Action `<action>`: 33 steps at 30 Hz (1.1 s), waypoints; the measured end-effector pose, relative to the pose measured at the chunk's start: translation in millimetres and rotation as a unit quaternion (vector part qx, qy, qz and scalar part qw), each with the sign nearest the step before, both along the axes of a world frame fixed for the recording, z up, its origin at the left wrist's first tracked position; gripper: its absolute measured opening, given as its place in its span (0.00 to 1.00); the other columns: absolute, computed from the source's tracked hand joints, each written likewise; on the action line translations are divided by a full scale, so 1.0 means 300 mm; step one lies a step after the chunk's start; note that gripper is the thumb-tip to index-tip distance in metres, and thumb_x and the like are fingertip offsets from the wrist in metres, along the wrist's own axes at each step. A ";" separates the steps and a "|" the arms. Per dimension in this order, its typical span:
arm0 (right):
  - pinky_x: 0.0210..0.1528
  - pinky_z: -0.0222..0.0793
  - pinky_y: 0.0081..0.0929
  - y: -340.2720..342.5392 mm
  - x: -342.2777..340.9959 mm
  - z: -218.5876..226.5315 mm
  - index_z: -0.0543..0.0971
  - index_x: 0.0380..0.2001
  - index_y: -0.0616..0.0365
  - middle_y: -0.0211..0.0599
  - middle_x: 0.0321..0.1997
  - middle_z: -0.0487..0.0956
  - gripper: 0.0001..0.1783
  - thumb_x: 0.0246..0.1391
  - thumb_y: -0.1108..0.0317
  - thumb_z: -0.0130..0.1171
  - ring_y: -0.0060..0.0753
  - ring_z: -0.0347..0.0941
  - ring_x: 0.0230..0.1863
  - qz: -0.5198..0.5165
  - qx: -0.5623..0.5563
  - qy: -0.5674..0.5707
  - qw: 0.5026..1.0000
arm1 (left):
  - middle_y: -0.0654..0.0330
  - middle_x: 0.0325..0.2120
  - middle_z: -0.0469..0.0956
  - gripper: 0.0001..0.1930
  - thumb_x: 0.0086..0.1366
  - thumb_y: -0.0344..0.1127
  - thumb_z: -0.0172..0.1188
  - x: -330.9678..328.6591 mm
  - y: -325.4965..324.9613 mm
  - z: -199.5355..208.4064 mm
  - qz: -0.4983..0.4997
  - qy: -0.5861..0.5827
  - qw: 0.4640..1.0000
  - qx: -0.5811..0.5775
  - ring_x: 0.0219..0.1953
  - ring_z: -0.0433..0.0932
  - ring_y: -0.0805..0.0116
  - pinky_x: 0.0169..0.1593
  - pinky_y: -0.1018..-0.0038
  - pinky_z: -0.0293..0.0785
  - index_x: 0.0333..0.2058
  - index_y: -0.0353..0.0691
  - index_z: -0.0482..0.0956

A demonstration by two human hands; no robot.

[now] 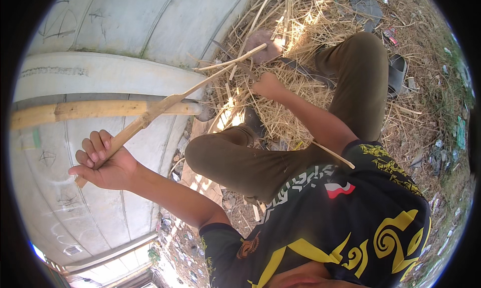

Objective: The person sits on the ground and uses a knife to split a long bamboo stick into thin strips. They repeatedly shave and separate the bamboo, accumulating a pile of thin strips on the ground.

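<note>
My left hand [114, 160] is closed round the thick end of a long bamboo strip [150, 112], which slants up and to the right, past a knobbly node. Its thin far end lies over or just in front of a round reddish-brown stone or block [265, 46]. Near that end, a thinner sliver [213, 66] stands off from the strip. In a fist, my right hand [269, 85] grips a knife [247, 70], its handle hidden by the fingers. The dark blade points up and left and crosses the bamboo near the split; whether it touches the wood, I cannot tell.
A thick bamboo pole [100, 108] runs along the pale panel wall [115, 22] at left. Heaps of bamboo shavings [280, 117] cover the ground between my bent legs [358, 82]. One loose stick [333, 155] lies by my right forearm. Litter is scattered at right.
</note>
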State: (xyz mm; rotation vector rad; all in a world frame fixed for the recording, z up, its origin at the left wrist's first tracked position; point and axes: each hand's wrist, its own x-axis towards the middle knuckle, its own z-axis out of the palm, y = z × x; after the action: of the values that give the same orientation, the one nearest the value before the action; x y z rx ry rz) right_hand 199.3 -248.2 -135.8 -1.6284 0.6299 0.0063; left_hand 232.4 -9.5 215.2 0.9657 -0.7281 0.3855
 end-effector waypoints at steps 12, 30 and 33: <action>0.29 0.74 0.39 0.055 -0.028 0.112 0.79 0.25 0.65 0.46 0.16 0.75 0.13 0.46 0.63 0.60 0.46 0.77 0.20 0.055 -0.085 -0.133 0.986 | 0.72 0.08 0.44 0.26 0.57 0.49 0.59 -0.017 -0.100 0.017 -0.064 0.038 0.997 -0.024 0.13 0.38 0.77 0.21 0.76 0.37 0.15 0.53 0.49; 0.17 0.66 0.35 0.001 0.059 -0.098 0.81 0.25 0.68 0.45 0.15 0.75 0.15 0.46 0.63 0.59 0.37 0.71 0.13 -0.010 0.137 0.030 0.990 | 0.73 0.06 0.44 0.25 0.65 0.29 0.54 0.038 -0.045 -0.014 -0.014 0.022 0.999 0.022 0.11 0.36 0.79 0.18 0.76 0.38 0.14 0.54 0.50; 0.28 0.73 0.39 0.049 0.045 0.058 0.83 0.29 0.65 0.47 0.19 0.79 0.17 0.47 0.60 0.58 0.44 0.79 0.24 0.046 -0.111 -0.112 0.986 | 0.73 0.06 0.44 0.25 0.65 0.28 0.53 0.028 -0.105 -0.007 -0.045 -0.004 0.998 0.042 0.11 0.36 0.79 0.19 0.76 0.38 0.14 0.53 0.50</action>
State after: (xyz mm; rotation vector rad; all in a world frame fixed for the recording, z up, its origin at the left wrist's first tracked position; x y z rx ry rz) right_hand 212.9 -233.5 -118.5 -1.8414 0.3923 -0.1840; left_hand 240.9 -41.1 213.0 1.0068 -0.7979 0.2814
